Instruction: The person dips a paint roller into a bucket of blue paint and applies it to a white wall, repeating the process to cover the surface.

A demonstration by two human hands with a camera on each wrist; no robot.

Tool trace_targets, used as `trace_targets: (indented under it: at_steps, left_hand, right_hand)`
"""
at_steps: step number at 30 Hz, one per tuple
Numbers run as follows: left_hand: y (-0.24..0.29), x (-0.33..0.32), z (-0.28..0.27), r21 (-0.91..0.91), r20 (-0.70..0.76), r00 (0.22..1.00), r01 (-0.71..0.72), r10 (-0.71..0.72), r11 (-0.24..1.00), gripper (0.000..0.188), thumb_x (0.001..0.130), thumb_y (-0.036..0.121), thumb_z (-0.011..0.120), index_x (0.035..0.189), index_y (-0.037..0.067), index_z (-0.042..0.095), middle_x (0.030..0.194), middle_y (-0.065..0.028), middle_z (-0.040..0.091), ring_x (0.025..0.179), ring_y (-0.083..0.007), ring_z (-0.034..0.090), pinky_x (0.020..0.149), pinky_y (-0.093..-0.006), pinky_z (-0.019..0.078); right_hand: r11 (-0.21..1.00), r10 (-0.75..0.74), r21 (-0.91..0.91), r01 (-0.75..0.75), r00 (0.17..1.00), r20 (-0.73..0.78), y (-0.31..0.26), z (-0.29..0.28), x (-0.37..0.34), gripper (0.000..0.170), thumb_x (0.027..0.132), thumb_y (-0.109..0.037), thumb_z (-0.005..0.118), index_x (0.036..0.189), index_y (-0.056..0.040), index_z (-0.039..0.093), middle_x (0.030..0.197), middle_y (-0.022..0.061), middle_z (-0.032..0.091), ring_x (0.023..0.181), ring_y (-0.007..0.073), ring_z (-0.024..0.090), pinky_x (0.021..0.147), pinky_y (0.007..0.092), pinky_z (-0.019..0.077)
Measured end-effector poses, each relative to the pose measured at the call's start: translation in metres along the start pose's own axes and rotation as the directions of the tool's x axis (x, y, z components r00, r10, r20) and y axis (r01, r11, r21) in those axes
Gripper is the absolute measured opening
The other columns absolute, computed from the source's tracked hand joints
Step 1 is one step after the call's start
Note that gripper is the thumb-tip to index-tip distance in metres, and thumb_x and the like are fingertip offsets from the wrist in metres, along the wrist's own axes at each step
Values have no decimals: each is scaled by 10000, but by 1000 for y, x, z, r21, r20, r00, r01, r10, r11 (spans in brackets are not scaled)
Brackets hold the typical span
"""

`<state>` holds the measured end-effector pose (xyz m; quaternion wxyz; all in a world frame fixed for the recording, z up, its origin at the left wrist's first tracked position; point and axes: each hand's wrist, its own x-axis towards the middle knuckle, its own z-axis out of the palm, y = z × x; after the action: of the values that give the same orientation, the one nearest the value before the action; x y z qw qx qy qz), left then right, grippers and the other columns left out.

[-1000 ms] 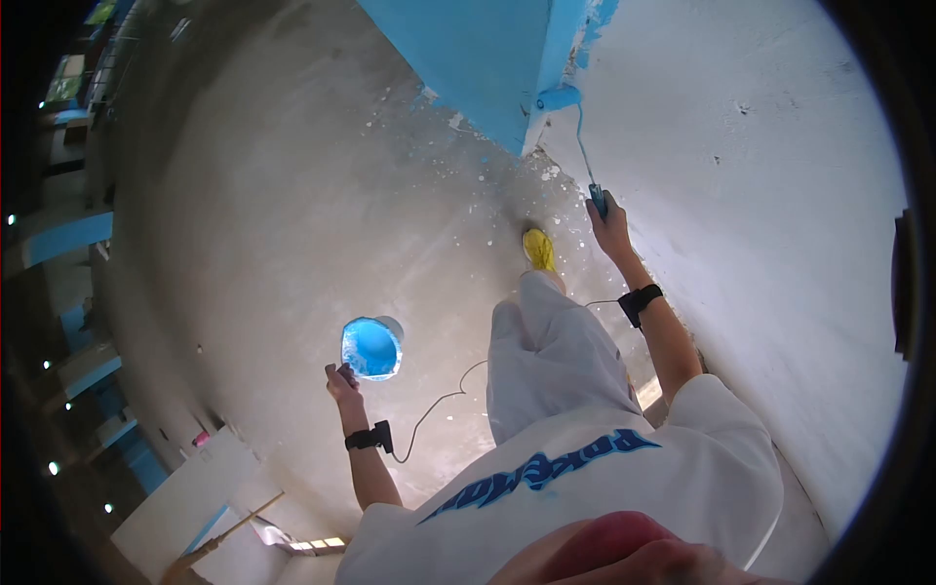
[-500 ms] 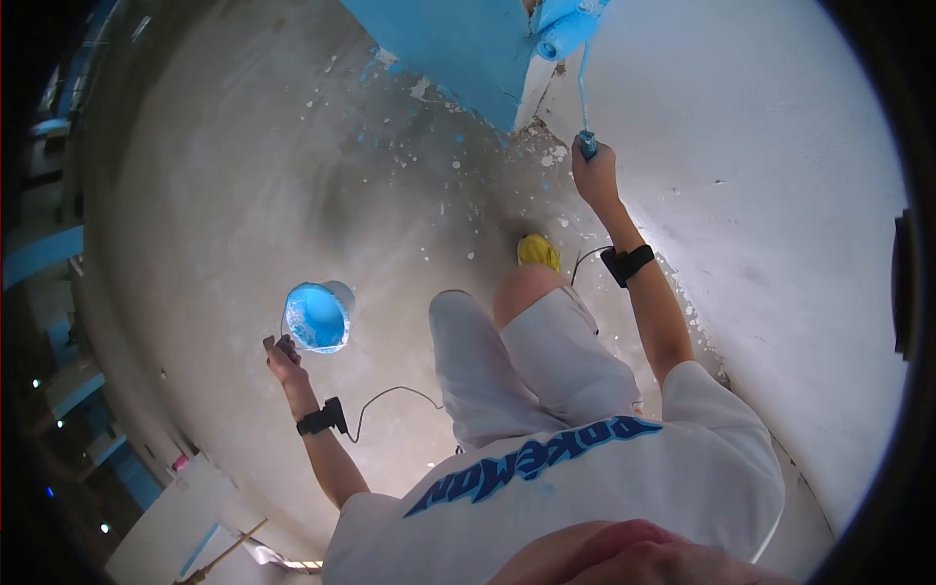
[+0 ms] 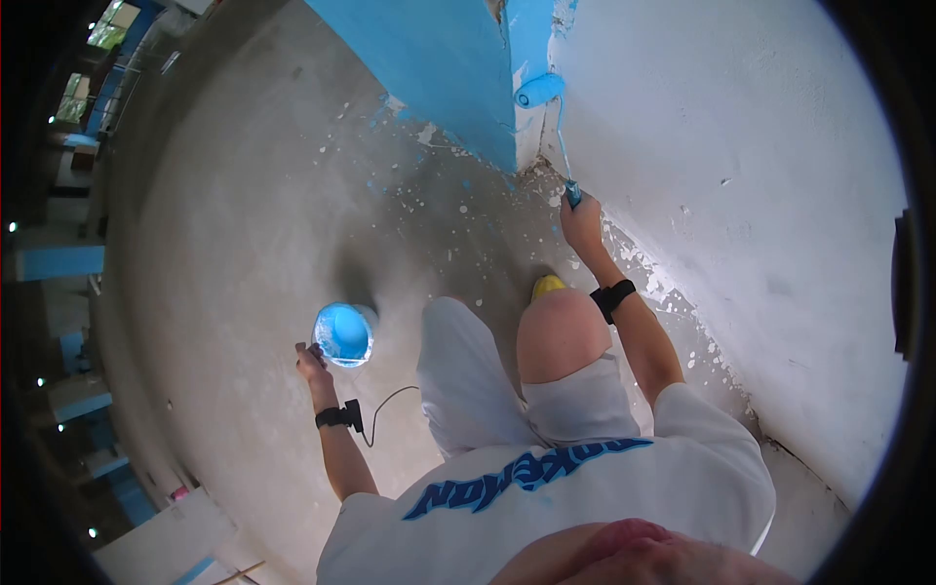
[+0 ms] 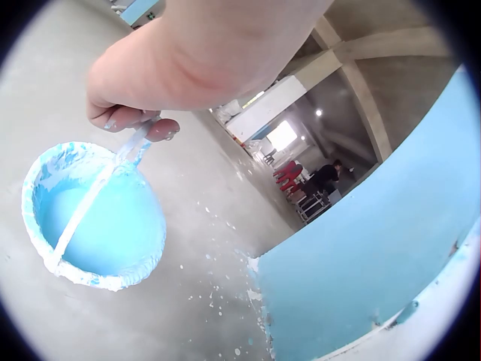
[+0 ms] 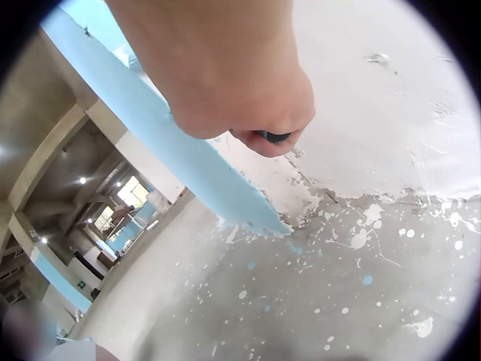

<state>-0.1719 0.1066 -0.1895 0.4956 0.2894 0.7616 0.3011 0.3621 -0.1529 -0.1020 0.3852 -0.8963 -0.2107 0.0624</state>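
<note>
My left hand [image 3: 314,366] is clamped: its fingers [image 4: 161,131] are curled round the bail [image 4: 85,204] of the bucket [image 4: 105,281]. My right hand [image 3: 583,224] is clamped likewise, its fingers wrapped round the grip [image 3: 572,195] of the roller [image 3: 539,91] (one dark end of the grip shows within the fist in the right wrist view). A black strap [image 3: 338,416] sits on the wrist behind my left fingers; a second strap [image 3: 612,299] sits behind the right.

The bucket hangs just beside my left fingers, on the side toward my right hand. Paint [image 3: 347,336], light blue, lies inside it; the rim is crusted with blue and white.

A thin frame [image 3: 563,132] runs forward from my right fingers to the roller. The roller, coated blue, lies ahead of those fingers at the narrow face of the blue wall [image 3: 439,78]. Firm contact cannot be confirmed.

The white wall [image 3: 741,175] stands to the right of my right fingers. Below both hands is the floor [image 3: 244,214], spattered white and blue near the wall corner. Well beyond my left fingers, a person [image 4: 323,179] in dark clothing is near red chairs [image 4: 288,177].
</note>
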Motion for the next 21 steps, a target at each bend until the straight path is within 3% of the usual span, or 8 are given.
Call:
trace_targets:
  at_steps: [2,9,11,13,15,17,19,21]
  left_hand:
    - [1,-6,0,18,20,1000,14,-14,1000,411,836,399,510,712,26,631,519,14,490,395,-75,354,381,-236,252]
    - [-18,10,-4,18,25,999,-27,26,999,395,813,387,528,680,30,632,528,8,502,433,-81,399,416,-245,270]
    - [-20,15,-1,69,16,998,-66,65,995,413,803,401,527,673,24,632,538,-2,522,439,-86,408,423,-258,284]
    - [-24,25,-5,178,-45,992,-108,117,978,434,796,414,523,683,11,636,558,-18,556,447,-93,417,430,-270,297]
    - [-25,33,-11,167,5,996,-92,93,982,452,797,429,512,693,11,648,580,-39,587,455,-117,437,439,-289,318]
    - [-23,36,-14,181,91,995,17,-33,983,450,800,435,507,713,22,662,593,-49,604,460,-132,445,444,-289,325]
    - [-17,28,-19,215,132,991,-8,-21,977,465,801,449,502,714,23,669,567,-48,594,449,-164,456,452,-315,359]
    - [-17,29,-19,241,180,984,-34,-10,970,481,801,462,496,715,25,676,542,-47,583,437,-196,467,459,-342,393]
  right_hand:
    - [996,-84,-7,84,995,-48,-8,-9,-5,210,837,-153,585,852,56,592,697,272,587,738,466,591,654,500,456]
    - [997,-71,-22,71,997,1,-26,-16,-9,189,833,-136,579,881,46,599,726,273,596,747,465,588,681,499,460]
    - [993,-115,-9,115,990,-79,-18,-8,-12,183,833,-134,576,860,45,603,718,277,588,741,471,582,688,507,459]
    - [996,-89,1,89,995,-54,-22,-9,-7,185,835,-137,574,840,46,603,709,283,579,744,474,577,688,512,456]
    - [993,-121,8,122,988,-93,-34,-13,-3,183,837,-132,572,834,49,600,714,286,579,745,476,575,678,510,453]
    - [990,-119,67,126,988,-103,-50,-19,8,181,837,-128,571,832,50,597,711,285,577,743,478,573,672,508,451]
    - [986,-109,114,120,989,-99,-55,-21,14,178,836,-124,569,829,52,595,708,284,576,740,479,572,666,506,450]
    - [974,-203,62,218,961,-187,-55,-21,18,194,849,-119,559,777,61,564,639,252,547,631,451,551,599,450,447]
